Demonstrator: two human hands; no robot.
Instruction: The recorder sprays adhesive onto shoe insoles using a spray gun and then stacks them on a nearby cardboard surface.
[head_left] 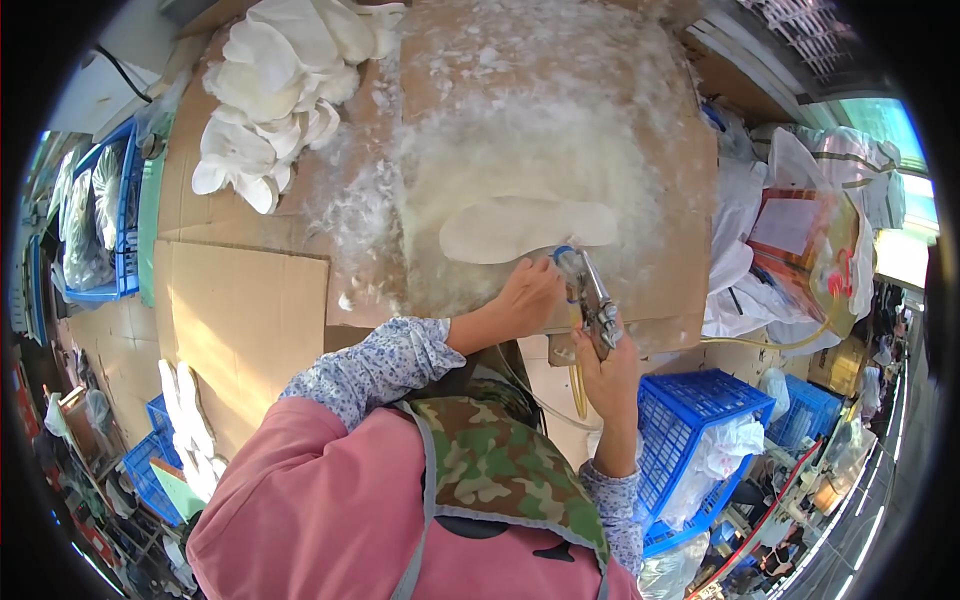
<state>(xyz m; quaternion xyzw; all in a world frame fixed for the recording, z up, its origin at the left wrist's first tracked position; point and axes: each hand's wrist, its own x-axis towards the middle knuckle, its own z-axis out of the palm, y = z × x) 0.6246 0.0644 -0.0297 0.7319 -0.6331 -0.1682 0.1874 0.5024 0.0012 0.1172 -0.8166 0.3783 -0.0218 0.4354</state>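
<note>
A metal spray gun (599, 300) with a blue ring near its front is gripped in my right hand (608, 372); its nozzle end points at a white insole (525, 230). The insole lies flat across the whitened patch of the cardboard (370, 290). My left hand (530, 297) is at the insole's near edge, beside the blue ring, with its fingers curled; what they pinch, if anything, is hidden. Below the gun hangs a yellow hose (578, 392).
A loose heap of white insoles (275, 90) is at the far left. White fluff covers much of the cardboard. Blue crates (700, 395) stand on the floor at right, with another blue crate (128, 215) at left. Plastic bags (735, 230) sit beyond the right edge.
</note>
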